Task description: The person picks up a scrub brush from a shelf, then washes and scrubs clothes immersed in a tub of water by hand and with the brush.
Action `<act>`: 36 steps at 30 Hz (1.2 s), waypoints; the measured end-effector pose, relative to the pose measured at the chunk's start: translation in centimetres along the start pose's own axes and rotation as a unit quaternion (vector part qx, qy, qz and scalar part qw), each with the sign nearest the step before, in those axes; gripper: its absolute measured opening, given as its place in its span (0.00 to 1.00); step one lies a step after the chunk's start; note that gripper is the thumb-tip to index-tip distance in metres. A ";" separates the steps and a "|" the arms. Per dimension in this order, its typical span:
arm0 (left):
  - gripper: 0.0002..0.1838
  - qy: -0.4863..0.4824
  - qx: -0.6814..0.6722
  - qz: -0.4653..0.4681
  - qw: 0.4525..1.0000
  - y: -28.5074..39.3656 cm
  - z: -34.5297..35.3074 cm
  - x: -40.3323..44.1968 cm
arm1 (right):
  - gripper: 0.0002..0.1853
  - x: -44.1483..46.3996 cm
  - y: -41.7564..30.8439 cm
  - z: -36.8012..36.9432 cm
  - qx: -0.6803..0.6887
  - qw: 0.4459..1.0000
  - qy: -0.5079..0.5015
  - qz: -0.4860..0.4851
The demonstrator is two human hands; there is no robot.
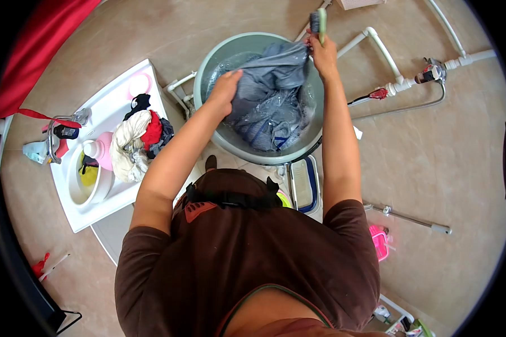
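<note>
A wet grey-blue garment (267,84) is stretched over a round grey-green tub (203,63), its lower part lying in sudsy water. My left hand (226,92) is closed on the garment's left side, above the water. At the tub's upper right rim, my right hand (323,56) grips a brush (321,25) with a pale green back and dark bristles pointing left. The garment's upper right corner reaches this same hand; its fingers are partly hidden, so how they hold the cloth is unclear.
Left of the tub is a white sink (73,216) with a faucet (53,140), a white bucket (102,188), a pink bottle (105,149) and piled clothes (130,143). White pipes (383,53) run along the wall at right. A pink basket (379,241) is lower right.
</note>
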State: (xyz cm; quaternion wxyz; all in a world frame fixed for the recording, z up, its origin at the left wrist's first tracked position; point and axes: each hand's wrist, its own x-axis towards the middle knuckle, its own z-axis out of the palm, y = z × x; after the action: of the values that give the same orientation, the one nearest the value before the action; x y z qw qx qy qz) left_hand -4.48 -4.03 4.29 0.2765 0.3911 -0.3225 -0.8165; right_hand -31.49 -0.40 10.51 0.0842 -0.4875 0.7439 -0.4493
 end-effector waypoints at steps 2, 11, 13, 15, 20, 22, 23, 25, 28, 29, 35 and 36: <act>0.18 0.068 -0.126 -0.098 0.985 -0.2 -1.0 0.3 | 0.20 -0.7 0.6 -0.1 -0.188 0.982 -0.032 0.005; 0.18 0.079 -0.159 -0.031 0.984 -0.6 -2.4 -1.0 | 0.25 -14.4 -3.8 9.1 0.060 0.973 -0.138 -0.173; 0.16 0.081 -0.110 0.068 0.988 -1.4 -2.0 -1.7 | 0.25 -15.3 -3.3 9.6 -0.117 0.966 -0.202 -0.108; 0.14 0.059 -0.028 0.172 0.983 -1.7 -1.4 -3.3 | 0.25 -15.2 -0.1 10.3 -0.339 0.914 -0.200 -0.097; 0.15 0.059 -0.008 0.160 0.985 -0.2 -1.8 -4.5 | 0.19 -10.7 4.5 6.2 -0.373 0.914 -0.162 0.017; 0.16 0.086 -0.084 0.119 0.986 1.1 -2.0 -4.4 | 0.19 -10.4 3.4 5.7 -0.272 0.949 -0.155 0.045; 0.17 0.097 -0.108 0.105 0.984 1.6 -2.0 -4.3 | 0.20 -10.9 2.1 5.9 -0.209 0.966 -0.150 0.039; 0.18 0.120 -0.155 0.072 0.978 2.0 -2.1 -4.3 | 0.21 -13.0 -1.2 7.3 0.048 0.990 -0.134 -0.022; 0.18 0.131 -0.169 0.084 0.973 1.4 -2.0 -3.6 | 0.19 -16.7 -6.3 10.0 0.124 0.977 -0.152 -0.080; 0.18 0.117 -0.135 0.115 0.977 1.1 -1.9 -3.8 | 0.20 -17.4 -6.3 10.5 0.079 0.981 -0.159 -0.079; 0.09 0.051 0.019 0.200 0.978 0.7 -1.2 -6.3 | 0.20 -12.5 2.4 7.2 -0.382 0.905 -0.172 -0.071; 0.10 0.053 0.009 0.220 0.974 1.1 -1.4 -6.3 | 0.20 -12.0 3.4 6.1 -0.363 0.915 -0.174 -0.029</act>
State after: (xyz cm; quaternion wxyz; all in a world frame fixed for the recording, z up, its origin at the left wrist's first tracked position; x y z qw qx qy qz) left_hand 0.27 -0.75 7.31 0.4621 0.3558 -0.3932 -0.7107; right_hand -24.13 5.97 0.65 0.0167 -0.5764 0.8149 -0.0587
